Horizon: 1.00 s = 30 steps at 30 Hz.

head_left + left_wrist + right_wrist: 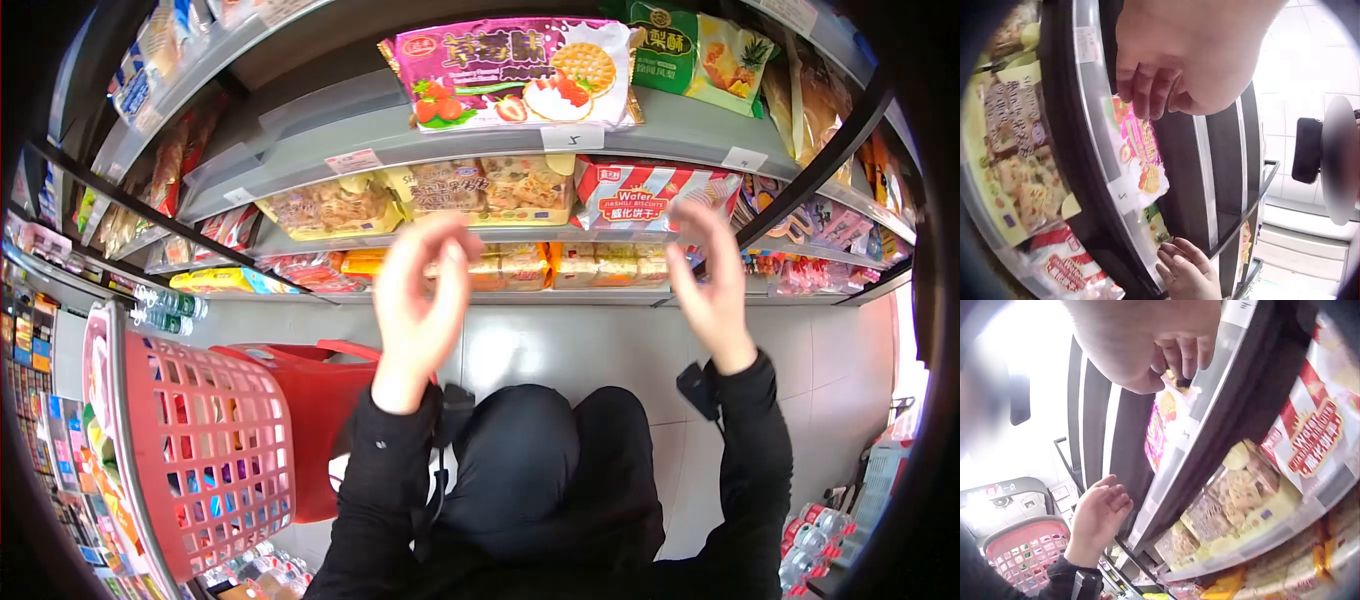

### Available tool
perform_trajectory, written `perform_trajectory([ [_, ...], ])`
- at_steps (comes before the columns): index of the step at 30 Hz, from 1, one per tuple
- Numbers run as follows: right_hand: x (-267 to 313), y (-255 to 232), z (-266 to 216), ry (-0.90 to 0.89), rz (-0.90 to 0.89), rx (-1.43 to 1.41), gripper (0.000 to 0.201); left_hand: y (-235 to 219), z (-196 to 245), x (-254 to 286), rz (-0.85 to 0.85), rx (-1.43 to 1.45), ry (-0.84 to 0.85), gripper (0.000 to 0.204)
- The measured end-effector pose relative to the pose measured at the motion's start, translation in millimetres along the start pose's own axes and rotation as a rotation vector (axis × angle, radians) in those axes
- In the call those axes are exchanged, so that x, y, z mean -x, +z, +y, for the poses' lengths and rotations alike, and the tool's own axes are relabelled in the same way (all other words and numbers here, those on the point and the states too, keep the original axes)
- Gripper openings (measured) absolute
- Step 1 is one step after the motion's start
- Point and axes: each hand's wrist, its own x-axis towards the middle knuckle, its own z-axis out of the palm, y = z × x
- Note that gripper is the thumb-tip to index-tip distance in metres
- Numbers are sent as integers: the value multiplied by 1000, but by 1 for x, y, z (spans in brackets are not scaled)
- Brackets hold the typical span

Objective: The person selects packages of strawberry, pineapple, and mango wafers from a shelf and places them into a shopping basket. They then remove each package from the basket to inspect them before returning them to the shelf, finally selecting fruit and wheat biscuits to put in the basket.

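A pink strawberry biscuit pack (515, 75) lies on the upper shelf, a green pineapple pack (700, 58) to its right. Below sit yellow-wrapped biscuit packs (480, 190) and a red-and-white wafer pack (650, 197). My left hand (425, 300) is raised before the shelves at left, fingers loosely bent, holding nothing. At right my right hand (715, 290) is up in the same way, empty, below the wafer pack in the head view. The two hands are apart; neither visibly touches a pack.
A pink-red basket (210, 440) with goods inside stands at the left, beside a red container (315, 430). Bottled drinks (815, 540) are on the floor at lower right. Dark slanting rack bars (815, 165) cross the shelf fronts, and shelf edges (300, 190) curve across the view.
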Motion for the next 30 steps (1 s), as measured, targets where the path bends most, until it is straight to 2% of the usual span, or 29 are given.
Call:
perform_trajectory([
  [1, 14, 2, 4, 13, -43, 50, 37, 6, -2, 10, -107, 41, -67, 19],
  [5, 41, 3, 7, 149, -282, -39, 32, 22, -8, 24, -565, -45, -194, 23],
  [7, 51, -2, 7, 256, -311, -126, 27, 30, -7, 26, -645, -36, -271, 25],
  [9, 53, -14, -6, 260, -574, -62, 21, 35, 4, 26, -648, -2, -379, 25],
  [11, 67, -20, -18, 275, -559, -86, 17, 33, 21, 23, -682, 37, -435, 25],
  [14, 86, -37, -49, 555, -563, -195, 17, 25, 46, 25, -600, 112, -650, 27],
  [15, 91, -44, -62, 560, -566, -201, 17, 22, 57, 27, -602, 109, -657, 27],
  [17, 100, -62, -95, 862, -578, -281, 17, 16, 85, 29, -561, 104, -697, 28],
  [18, 105, -70, -110, 933, -547, -348, 18, 13, 106, 29, -575, 85, -729, 28],
  [19, 107, -80, -128, 937, -570, -350, 18, 8, 126, 29, -613, -5, -672, 32],
  [21, 106, -91, -169, 1087, -558, -433, 17, -6, 163, 33, -687, 92, -691, 32],
  [25, 108, -95, -242, 1025, -641, -453, 18, -47, 234, 46, -603, 169, -756, 34],
  [30, 89, -75, -318, 956, -834, -501, 15, -117, 295, 61, -476, 67, -837, 32],
])
